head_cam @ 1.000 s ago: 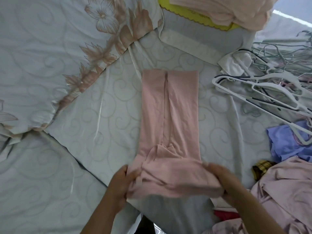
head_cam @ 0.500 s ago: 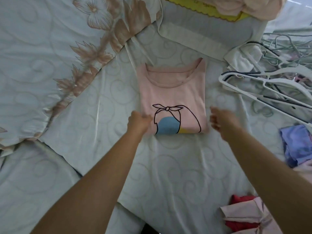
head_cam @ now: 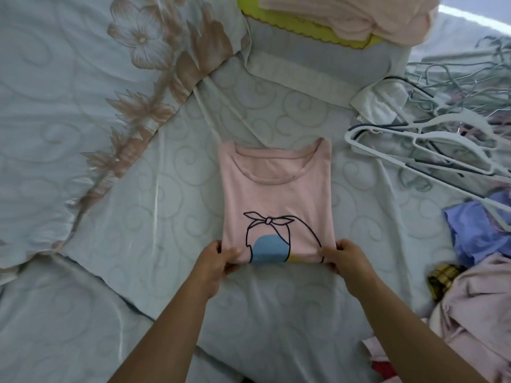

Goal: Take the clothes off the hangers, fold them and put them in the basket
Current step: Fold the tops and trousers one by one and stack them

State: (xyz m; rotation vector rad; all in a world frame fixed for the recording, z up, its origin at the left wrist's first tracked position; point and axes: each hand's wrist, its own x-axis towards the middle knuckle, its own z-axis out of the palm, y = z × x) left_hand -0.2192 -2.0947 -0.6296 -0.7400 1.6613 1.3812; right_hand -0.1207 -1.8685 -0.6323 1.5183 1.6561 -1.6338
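shirt: folded pink shirt [head_cam: 276,194] lies print-up mid-bed [head_cam: 166,217] | left hand [head_cam: 218,261]: fingers pinch near left corner | right hand [head_cam: 348,258]: fingers pinch near right corner | why: likely gripping both corners to lift it flat toward the yellow basket [head_cam: 290,30] beyond

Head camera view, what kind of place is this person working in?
Probably a bedroom, with laundry being folded on a bed. The pink shirt lies on a quilted bedspread, a floral-bordered cover spreads at the left, and empty hangers pile up at the right.
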